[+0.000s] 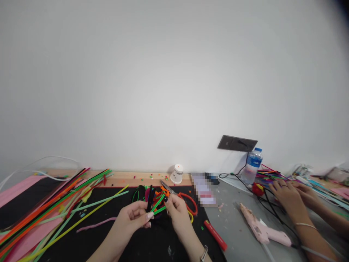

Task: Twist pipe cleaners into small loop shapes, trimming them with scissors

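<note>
White cup (176,175) lower centre, contents hidden; capped bottle (253,165) lower right. Left hand (135,215), right hand (177,214) — both pinching bright green strips (159,210).

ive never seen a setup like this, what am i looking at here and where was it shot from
There is no robot here, just a person's two bare hands. The single picture comes from a camera worn on that person's head, looking forward and down.

The left hand and right hand meet near the middle, pinching bright green strips between them. Beneath is a black mat. More coloured strips lie to the left; scissors and a white cup are just beyond the hands. To the right are a red tube, a pink glue gun, a bottle and another person's hand.
</note>
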Tool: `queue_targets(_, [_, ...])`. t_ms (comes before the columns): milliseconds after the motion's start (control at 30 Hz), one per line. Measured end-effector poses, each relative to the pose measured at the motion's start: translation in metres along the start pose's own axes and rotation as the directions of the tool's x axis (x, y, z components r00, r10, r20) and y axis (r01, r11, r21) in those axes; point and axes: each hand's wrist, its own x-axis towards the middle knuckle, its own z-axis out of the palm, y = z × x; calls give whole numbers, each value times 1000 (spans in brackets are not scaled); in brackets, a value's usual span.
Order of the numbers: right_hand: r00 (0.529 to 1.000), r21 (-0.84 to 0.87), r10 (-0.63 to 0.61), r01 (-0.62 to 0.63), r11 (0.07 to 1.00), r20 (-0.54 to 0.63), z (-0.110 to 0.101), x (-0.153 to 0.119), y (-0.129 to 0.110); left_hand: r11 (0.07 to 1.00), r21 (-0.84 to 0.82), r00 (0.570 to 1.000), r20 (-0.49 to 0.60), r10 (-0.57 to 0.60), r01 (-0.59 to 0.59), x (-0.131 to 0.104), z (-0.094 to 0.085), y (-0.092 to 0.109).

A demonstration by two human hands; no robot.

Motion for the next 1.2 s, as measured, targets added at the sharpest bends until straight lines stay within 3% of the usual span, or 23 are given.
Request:
queue_targets(200, [991, 147, 57, -75, 986, 122, 3, -1, 1, 991, -130, 990, -137, -31, 13, -2, -2, 7])
queue_targets(400, [991, 58, -35, 28, 998, 131, 8, -3, 0, 975, -223, 985, -161, -59, 22, 1, -5, 3])
queue_targets(633, [995, -153, -82, 89, 984, 49, 7, -4, -11, 992, -121, 978, -199, -59, 35, 1, -3, 2])
queue_targets(833, [996, -243, -84, 79, 967, -8, 7, -4, -7, 1000, 4, 973, -228, 24, -23, 4, -2, 2])
queue_targets(967, [999, -153, -38, 40, 987, 11, 6, -3, -6, 998, -57, 976, -218, 18, -31, 5, -7, 0])
queue_targets(1200, [979, 132, 161, -177, 975, 121, 15, -3, 5, 979, -205, 974, -225, -34, -14, 5, -12, 0])
